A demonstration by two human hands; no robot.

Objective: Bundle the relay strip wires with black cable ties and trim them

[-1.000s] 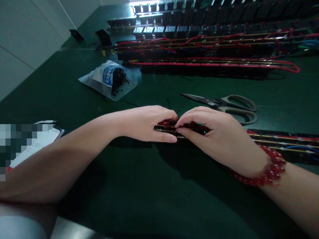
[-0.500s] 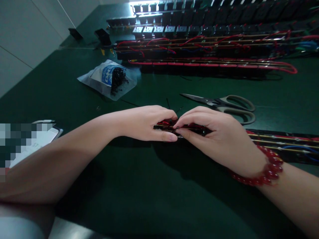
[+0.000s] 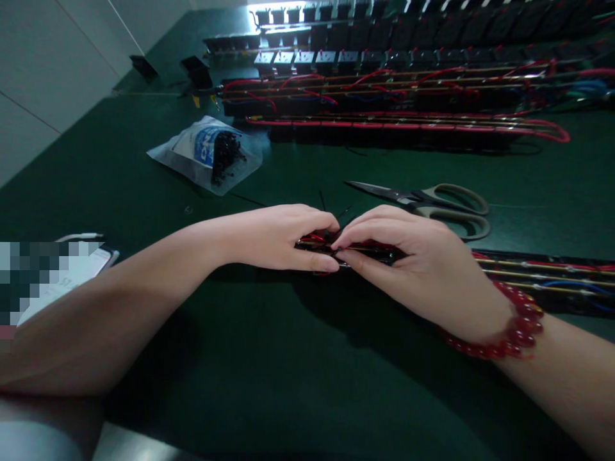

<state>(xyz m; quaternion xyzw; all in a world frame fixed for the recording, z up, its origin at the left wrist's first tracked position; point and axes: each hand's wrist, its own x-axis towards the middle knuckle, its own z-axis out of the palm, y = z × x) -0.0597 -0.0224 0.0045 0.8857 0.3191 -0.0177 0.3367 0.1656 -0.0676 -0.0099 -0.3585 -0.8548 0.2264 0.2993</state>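
A long black power strip housing (image 3: 542, 280) with brass bars and red and blue wires lies across the table, partly hidden under both hands. My left hand (image 3: 283, 240) is closed around its left end, thumb along the near side and fingers on the far side. Just right of that thumb, my right hand (image 3: 408, 256) pinches a small black cable tie (image 3: 339, 249) at the wires, between thumb and fingertips. Most of the tie is hidden by the fingers. A beaded red bracelet (image 3: 526, 320) circles the right wrist.
Scissors (image 3: 423, 197) lie just beyond my right hand. A clear bag (image 3: 235, 157) of small black pieces sits farther left. Several wired strips (image 3: 384, 89) and rows of black sockets (image 3: 365, 61) line the back. A phone (image 3: 96, 266) lies at the left, partly behind my forearm.
The view has shifted very slightly. Both hands keep their places on the strip, and the right fingertips still pinch at the same spot.
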